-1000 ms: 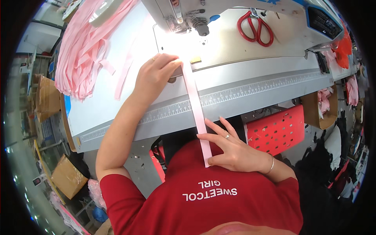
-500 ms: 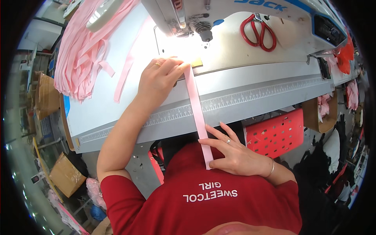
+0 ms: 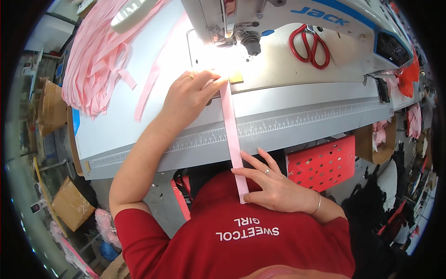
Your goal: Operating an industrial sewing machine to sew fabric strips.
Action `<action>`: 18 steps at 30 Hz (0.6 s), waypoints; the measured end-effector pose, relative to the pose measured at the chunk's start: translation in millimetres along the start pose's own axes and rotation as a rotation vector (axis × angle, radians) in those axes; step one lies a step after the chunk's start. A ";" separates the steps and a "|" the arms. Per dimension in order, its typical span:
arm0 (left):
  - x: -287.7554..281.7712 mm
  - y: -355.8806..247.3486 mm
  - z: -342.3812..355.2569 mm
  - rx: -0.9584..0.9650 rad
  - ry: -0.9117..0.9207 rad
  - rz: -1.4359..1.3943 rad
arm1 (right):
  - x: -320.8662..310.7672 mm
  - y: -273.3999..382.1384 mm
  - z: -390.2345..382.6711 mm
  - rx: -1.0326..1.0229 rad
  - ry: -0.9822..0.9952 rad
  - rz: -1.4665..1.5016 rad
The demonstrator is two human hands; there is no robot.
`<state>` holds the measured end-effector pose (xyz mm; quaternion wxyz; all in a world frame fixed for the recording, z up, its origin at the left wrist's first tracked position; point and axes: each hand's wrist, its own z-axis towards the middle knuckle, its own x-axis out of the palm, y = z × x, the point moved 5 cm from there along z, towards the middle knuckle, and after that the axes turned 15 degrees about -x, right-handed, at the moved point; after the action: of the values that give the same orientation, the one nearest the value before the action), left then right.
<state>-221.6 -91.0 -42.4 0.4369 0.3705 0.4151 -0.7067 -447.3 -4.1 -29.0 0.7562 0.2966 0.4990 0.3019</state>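
Note:
A long, narrow pink fabric strip (image 3: 231,125) runs from the bright sewing area down across the table's front edge toward my red shirt. My left hand (image 3: 193,95) pinches its far end in front of the sewing machine's (image 3: 204,21) needle area; glare hides the exact spot there. At the near end, my right hand (image 3: 281,189) has its thumb on the strip's tip and a finger across the strip higher up, other fingers spread. Just right of my left fingertips is a small yellow piece (image 3: 236,76) on the machine bed.
Red-handled scissors (image 3: 327,53) lie on the bed under the machine arm. A heap of pink strips (image 3: 93,69) and a loose strip (image 3: 147,93) lie to the left. A printed ruler scale (image 3: 288,122) follows the table's front edge. A red perforated seat (image 3: 323,162) stands below, right.
The whole view has shifted slightly. Both hands keep their hold on the pink strip, which stays stretched between them in nearly the same place.

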 end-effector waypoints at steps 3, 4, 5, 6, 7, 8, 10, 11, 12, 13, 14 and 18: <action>0.9 0.6 -1.2 -0.002 0.000 -0.022 | 1.1 -0.6 -0.9 0.000 0.008 -0.008; 1.0 0.9 -1.9 -0.007 -0.004 -0.024 | 1.4 -0.8 -1.4 0.000 0.005 -0.007; 0.9 1.5 -1.7 -0.006 0.000 -0.016 | 1.1 -1.4 -1.0 -0.003 0.013 -0.007; 1.2 2.2 -1.7 -0.006 0.005 -0.007 | 1.2 -2.1 -0.4 0.000 0.025 -0.012; 2.1 3.2 -1.3 -0.014 0.000 -0.007 | 1.2 -2.7 0.0 0.003 0.037 -0.017; 1.4 1.6 -0.4 0.020 -0.030 -0.009 | 1.5 -1.9 0.1 -0.001 0.042 -0.018; 0.1 0.3 0.6 0.050 -0.065 -0.008 | 0.5 -1.4 0.2 0.007 0.024 -0.031; 0.4 0.6 1.3 0.051 -0.066 -0.001 | 0.3 -2.0 0.9 0.006 0.028 -0.029; 0.7 1.2 1.8 0.053 -0.066 0.005 | 0.0 -2.7 1.6 0.007 0.032 -0.031; 1.1 2.5 2.3 0.050 -0.067 0.005 | -0.3 -3.4 2.1 0.008 0.035 -0.033; 1.5 3.5 2.0 0.049 -0.063 0.012 | -1.7 -3.1 3.4 0.007 0.037 -0.030; 3.9 5.8 3.6 0.017 0.017 0.018 | -8.2 -4.7 5.7 0.017 0.022 -0.012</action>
<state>-218.1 -97.1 -46.0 0.4366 0.3840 0.4092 -0.7032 -443.9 -14.1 -25.9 0.7501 0.2965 0.5115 0.2964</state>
